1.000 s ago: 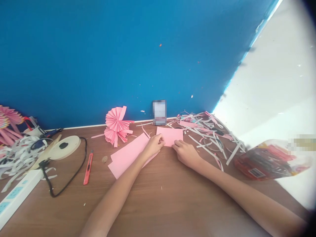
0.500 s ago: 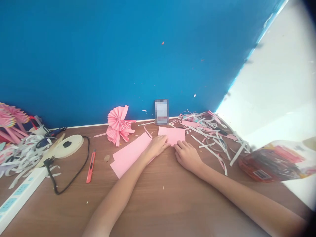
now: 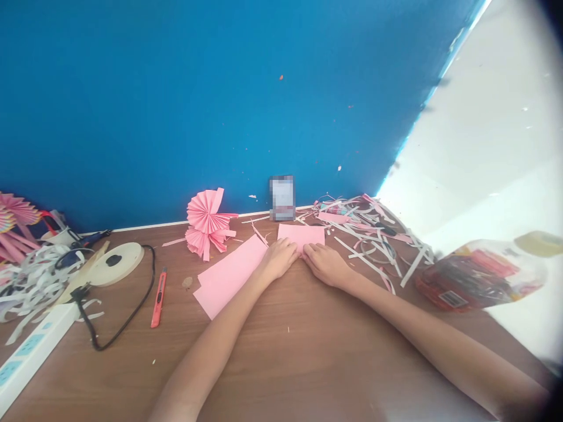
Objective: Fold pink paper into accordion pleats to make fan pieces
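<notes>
A small pink paper sheet (image 3: 302,234) lies on the brown table in front of me. Its near edge is held down by my left hand (image 3: 278,259) and my right hand (image 3: 326,265), whose curled fingers almost meet there. Both sets of fingers are closed on the paper; the fingertips are partly hidden. Under and beside my left forearm rest larger pink sheets (image 3: 233,271), overlapping each other. Farther back, to the left, sit pleated pink paper fans (image 3: 207,212).
An upright phone (image 3: 282,199) leans on the blue wall. Paper strips (image 3: 373,231) are heaped at right, near a plastic package (image 3: 472,272). At left are a red utility knife (image 3: 159,298), a pale round disc (image 3: 125,264) with a black centre, a power strip (image 3: 38,346) and black cable.
My right hand has moved left along the paper's near edge, closer to my left hand. The whole view has shifted slightly.
</notes>
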The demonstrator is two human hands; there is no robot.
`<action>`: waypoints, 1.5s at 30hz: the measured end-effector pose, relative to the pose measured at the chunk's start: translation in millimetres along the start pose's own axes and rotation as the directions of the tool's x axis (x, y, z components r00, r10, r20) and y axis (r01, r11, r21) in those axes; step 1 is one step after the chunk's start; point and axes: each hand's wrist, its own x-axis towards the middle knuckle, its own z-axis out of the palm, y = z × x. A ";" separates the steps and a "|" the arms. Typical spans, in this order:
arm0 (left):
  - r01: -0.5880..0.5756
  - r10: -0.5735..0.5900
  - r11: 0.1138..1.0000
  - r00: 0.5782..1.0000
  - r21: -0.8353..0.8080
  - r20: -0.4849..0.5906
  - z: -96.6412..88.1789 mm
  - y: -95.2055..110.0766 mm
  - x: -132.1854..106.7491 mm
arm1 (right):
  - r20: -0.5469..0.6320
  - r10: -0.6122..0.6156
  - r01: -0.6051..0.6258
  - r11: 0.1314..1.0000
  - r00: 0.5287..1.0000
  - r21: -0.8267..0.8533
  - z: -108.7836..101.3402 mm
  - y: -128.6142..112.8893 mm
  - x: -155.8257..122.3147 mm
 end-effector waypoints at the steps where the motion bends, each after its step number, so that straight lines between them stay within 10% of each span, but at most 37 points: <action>1: 0.004 -0.004 1.000 1.000 0.001 0.002 -0.1 0.6 0.0 | 0.013 0.009 -0.009 1.000 1.000 -0.009 0.2 0.0 0.7; 15: 0.101 -0.095 0.994 0.990 0.050 -0.102 9.4 13.3 -0.5 | 0.013 0.098 -0.099 0.994 0.995 0.050 -0.4 -1.3 1.7; 34: 0.136 -0.149 0.988 0.955 -0.068 -0.255 2.5 21.4 -12.6 | -0.311 0.185 -0.150 0.980 0.932 0.133 6.6 3.7 -7.7; 45: -0.034 -0.016 0.993 0.915 -0.116 -0.404 -2.0 20.9 -13.0 | -0.378 -0.030 0.089 0.986 0.925 0.139 2.2 -2.5 -11.9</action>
